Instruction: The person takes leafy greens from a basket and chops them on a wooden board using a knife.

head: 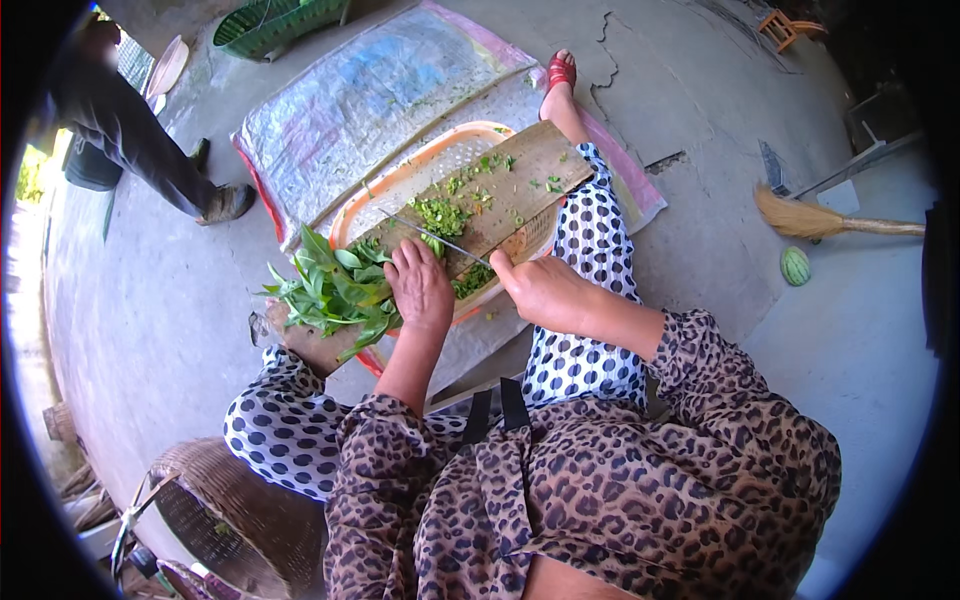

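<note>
A long wooden board (pixel 517 180) slopes across my lap, over an oval plastic basket with an orange rim (pixel 420 154). My left hand (pixel 422 289) presses down on a bunch of leafy greens (pixel 330 281) at the board's lower left end. In my right hand (pixel 536 289) is a knife (pixel 442 240), its blade lying across the board just beyond my left fingers. Chopped greens (pixel 442 216) are heaped against the far side of the blade, with smaller bits scattered up the board. More chopped greens (pixel 474 279) lie in the basket under the board's near edge.
A plastic woven sheet (pixel 375 82) lies under the basket. At the left stands another person (pixel 142 135). A wicker basket (pixel 240 510) is at the lower left, a green basket (pixel 277 30) at the top. A straw broom (pixel 799 217) and a small striped melon (pixel 795 266) are at the right.
</note>
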A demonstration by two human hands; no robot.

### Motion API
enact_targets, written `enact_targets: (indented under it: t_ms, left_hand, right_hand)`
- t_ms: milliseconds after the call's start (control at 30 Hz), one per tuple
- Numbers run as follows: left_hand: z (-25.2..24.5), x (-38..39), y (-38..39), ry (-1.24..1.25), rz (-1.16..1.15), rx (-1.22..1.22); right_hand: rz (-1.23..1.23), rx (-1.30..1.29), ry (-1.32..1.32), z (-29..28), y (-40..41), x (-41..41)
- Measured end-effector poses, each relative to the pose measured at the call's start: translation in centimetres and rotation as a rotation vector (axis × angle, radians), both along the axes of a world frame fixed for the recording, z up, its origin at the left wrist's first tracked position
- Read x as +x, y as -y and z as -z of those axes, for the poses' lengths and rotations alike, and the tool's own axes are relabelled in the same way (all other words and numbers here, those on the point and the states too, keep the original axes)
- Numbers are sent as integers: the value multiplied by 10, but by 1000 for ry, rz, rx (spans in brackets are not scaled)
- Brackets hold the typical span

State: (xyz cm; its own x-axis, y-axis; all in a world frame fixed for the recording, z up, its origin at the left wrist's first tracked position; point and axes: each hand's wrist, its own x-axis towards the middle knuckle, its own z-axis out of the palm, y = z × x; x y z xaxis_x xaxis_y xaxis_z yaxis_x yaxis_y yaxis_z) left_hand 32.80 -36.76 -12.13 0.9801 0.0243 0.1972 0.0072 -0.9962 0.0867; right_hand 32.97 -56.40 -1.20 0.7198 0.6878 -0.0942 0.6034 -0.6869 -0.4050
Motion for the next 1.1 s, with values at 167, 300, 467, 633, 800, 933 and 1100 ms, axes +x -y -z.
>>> enact_targets:
  t_ms: [167,300,467,633,800,933,1100]
  left_hand:
    - [0,0,0,20,5,11]
    - [4,0,0,55,20,23]
    - [-4,1,3,-35,0,1]
    - [-7,2,1,-94,-8,-23]
    - [-7,1,2,-46,13,-11]
    - [-10,2,3,-74,3,-65]
    - [-6,-1,2,-22,10,-15]
  right_hand:
    - [4,-24,0,-7,2,-6]
    - [-6,-12,35,-6,2,-7]
    - [-15,-25,32,-7,3,-5]
    - [-27,-14,8,-5,3,-4]
    - [-7,-13,14,8,1,-8]
    - [-4,-49,-48,9,-3,-3]
    - [-22,-55,-120,6,-12,14]
